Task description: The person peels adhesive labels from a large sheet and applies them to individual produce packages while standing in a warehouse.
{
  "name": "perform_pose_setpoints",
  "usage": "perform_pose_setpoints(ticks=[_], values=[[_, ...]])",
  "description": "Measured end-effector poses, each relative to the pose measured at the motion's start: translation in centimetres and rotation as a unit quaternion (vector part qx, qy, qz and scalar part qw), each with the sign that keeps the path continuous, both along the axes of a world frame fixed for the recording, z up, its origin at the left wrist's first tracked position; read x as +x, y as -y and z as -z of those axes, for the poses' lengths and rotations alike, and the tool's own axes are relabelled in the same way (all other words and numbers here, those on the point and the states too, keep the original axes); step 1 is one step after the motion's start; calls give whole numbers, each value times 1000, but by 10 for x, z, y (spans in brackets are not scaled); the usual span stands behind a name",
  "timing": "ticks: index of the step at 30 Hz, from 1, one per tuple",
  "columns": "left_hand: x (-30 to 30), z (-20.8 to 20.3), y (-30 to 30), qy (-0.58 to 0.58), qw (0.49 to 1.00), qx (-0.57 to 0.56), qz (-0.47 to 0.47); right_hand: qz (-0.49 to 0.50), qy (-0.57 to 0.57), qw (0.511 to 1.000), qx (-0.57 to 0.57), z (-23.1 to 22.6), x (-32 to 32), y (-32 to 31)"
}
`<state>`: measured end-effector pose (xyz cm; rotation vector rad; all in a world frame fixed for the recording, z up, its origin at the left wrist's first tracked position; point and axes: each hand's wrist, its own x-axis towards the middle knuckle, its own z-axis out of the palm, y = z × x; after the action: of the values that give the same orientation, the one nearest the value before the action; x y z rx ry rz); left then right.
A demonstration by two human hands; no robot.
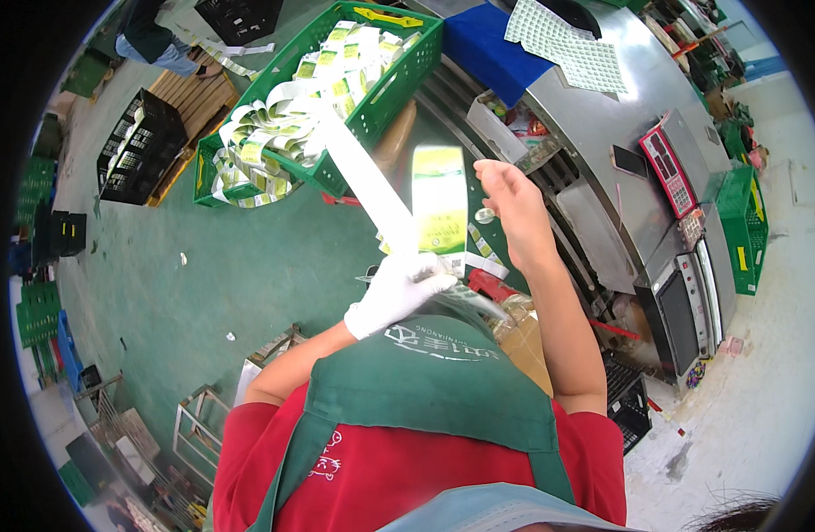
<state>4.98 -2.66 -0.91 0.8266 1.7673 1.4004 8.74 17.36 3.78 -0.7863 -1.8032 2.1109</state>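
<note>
Left hand [391,294], white-gloved: frame centre, just above the apron. Your left forearm angles up and right from the lower left, elbow bent outward. Thumb points right across the bottom of a glossy green-yellow-and-white printed strip [439,208]; you're gripping that lower end, though the fingers behind it are partly hidden. The strip stands upright at frame centre, slightly blurred.

Right hand [517,208], bare: right of centre, higher than the left. Your right forearm rises almost vertically from the lower right, hand tipped left. Fingers loosely bent and released, fingertips just beside the strip's right edge, with a visible gap.

A long, plain white band [365,177] slants from your gloved hand to the upper left, reaching the perforated green plastic crate [397,96] at upper centre, piled with more looped strips [288,115]. Crumpled clear plastic film [477,303] is right by your left thumb, below the strip; can't tell if you're pinching it. Grey metal workbench [589,111] at upper right, well apart from your left hand.
</note>
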Motion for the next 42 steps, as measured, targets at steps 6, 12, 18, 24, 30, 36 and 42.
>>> perform_pose_setpoints(ticks=[6, 12, 18, 24, 30, 36, 42], values=[[-11, -7, 2, -96, 995, -4, -26, -87, -10, 982, 166, 2, 20, 31], [-10, -11, 4, -78, 995, 47, -29, -136, 18, 955, 263, 3, 19, 39], [-15, -17, 6, -159, 986, 45, 9, -186, 21, 959, 214, -9, 18, 33], [-27, -8, 9, 119, 980, 38, -152, -118, 30, 918, 377, -13, 36, 21], [-21, -13, 4, 108, 981, 43, -155, -134, -69, 823, 547, -9, 33, 44], [-23, -18, 2, 138, 981, 31, -134, -100, -176, 749, 631, 3, 36, 44], [-28, -12, 7, 46, 985, 75, -151, -31, -52, 989, 133, -4, 37, 45]])
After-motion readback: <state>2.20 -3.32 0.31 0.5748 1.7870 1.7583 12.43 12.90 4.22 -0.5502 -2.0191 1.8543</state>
